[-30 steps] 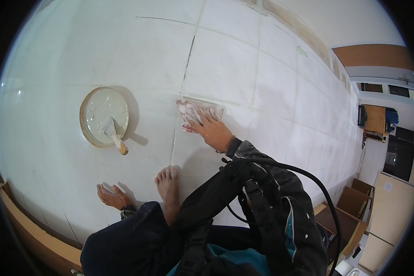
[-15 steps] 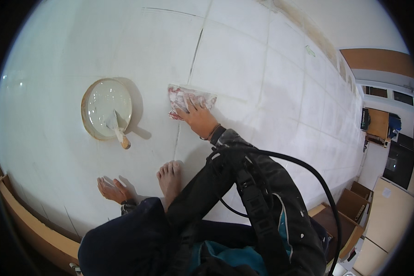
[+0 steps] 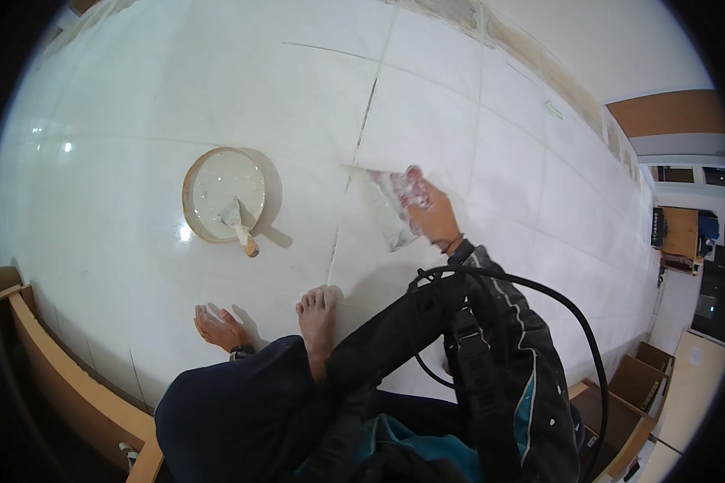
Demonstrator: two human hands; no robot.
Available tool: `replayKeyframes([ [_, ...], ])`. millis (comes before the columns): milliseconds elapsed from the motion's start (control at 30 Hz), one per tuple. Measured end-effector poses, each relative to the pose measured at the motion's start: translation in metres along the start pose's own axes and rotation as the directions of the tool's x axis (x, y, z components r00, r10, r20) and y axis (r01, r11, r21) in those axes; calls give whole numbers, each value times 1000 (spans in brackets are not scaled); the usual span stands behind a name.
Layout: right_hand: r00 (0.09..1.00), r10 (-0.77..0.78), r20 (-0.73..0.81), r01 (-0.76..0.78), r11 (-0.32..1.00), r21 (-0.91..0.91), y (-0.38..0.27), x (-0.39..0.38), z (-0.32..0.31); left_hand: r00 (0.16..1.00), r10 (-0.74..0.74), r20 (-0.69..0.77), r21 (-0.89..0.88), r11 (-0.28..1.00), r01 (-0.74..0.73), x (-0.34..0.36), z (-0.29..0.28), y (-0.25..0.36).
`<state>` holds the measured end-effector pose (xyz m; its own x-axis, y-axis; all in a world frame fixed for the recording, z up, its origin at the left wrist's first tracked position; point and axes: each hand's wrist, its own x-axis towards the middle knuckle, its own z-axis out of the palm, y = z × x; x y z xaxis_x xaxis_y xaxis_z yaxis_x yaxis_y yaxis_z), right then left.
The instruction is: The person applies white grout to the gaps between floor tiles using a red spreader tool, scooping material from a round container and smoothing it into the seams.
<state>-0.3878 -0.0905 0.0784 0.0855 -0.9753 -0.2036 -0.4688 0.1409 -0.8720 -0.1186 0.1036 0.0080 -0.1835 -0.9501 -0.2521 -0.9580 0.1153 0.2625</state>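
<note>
My right hand (image 3: 435, 213) grips a flat red-and-white smeared spreader or pad (image 3: 393, 197), tilted so that a pale coated face shows; motion blurs it. It is over the white tiled floor (image 3: 427, 121), by a dark joint line. To its left a round shallow container (image 3: 189, 193) holds glossy pale liquid, with a putty knife (image 3: 242, 233), wooden-handled and smeared, resting in it. My left hand (image 3: 219, 328) is low at the left on the floor, fingers apart, holding nothing. My bare, dusty foot (image 3: 316, 322) is beside it.
A wooden board or frame (image 3: 80, 362) runs along the lower left. At the right rim stand open brown boxes (image 3: 630, 378), a pale cabinet (image 3: 681, 374) and a small wooden table (image 3: 679, 231). A stained strip (image 3: 499, 32) follows the floor's far edge. A black cable arches over my right arm.
My right hand has moved right and turned, and the spreader is now tilted, showing its pale face. The view has shifted a little. My left hand stays low by my foot.
</note>
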Motion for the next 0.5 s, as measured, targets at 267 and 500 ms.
replayKeyframes([
  [267,959,280,53,-246,720,649,-26,20,-36,654,-623,-429,-737,660,146,62,-57,-162],
  [500,955,232,184,-291,622,727,-55,28,-3,673,-441,594,-785,-499,367,78,-143,-102],
])
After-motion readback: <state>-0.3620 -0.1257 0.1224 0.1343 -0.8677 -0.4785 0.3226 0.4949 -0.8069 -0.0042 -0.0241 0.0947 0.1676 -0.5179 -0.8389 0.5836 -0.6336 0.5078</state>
